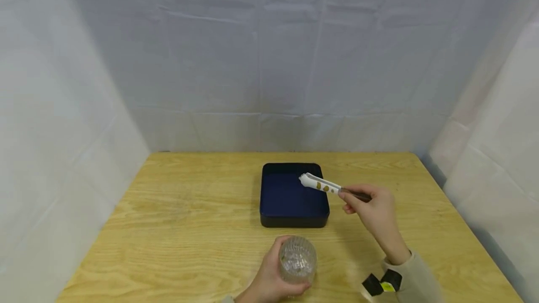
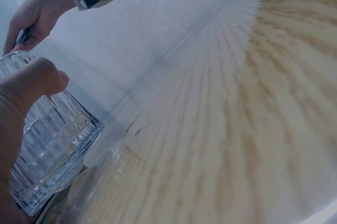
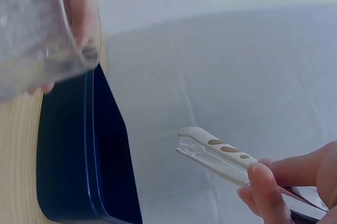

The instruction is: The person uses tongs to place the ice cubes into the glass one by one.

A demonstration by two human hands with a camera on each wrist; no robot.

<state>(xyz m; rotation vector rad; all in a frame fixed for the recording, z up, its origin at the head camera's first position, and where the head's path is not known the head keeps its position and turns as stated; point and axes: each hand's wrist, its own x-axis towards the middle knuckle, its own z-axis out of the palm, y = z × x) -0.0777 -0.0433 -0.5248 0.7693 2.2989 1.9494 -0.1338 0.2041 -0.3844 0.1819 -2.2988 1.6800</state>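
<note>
My left hand (image 1: 271, 275) grips a clear ribbed glass (image 1: 298, 258) near the front of the table, with the thumb and fingers round its side. Glints show inside the glass from above. My right hand (image 1: 370, 205) pinches a pair of tongs (image 1: 322, 184) with white, brown-patched tips and a dark handle. Between the tong tips, in the right wrist view, sits a small clear piece (image 3: 192, 147). The tips overlap the right part of a dark blue square tray (image 1: 290, 195) in the head view. The left wrist view shows the glass (image 2: 50, 134) tilted, under the left thumb (image 2: 45, 76).
A light wooden table (image 1: 181, 209) spans the area, with the tray behind the glass. White sheeting (image 1: 236, 60) stands behind the table and on both sides. A black strap with a yellow patch (image 1: 386, 285) is on the right sleeve.
</note>
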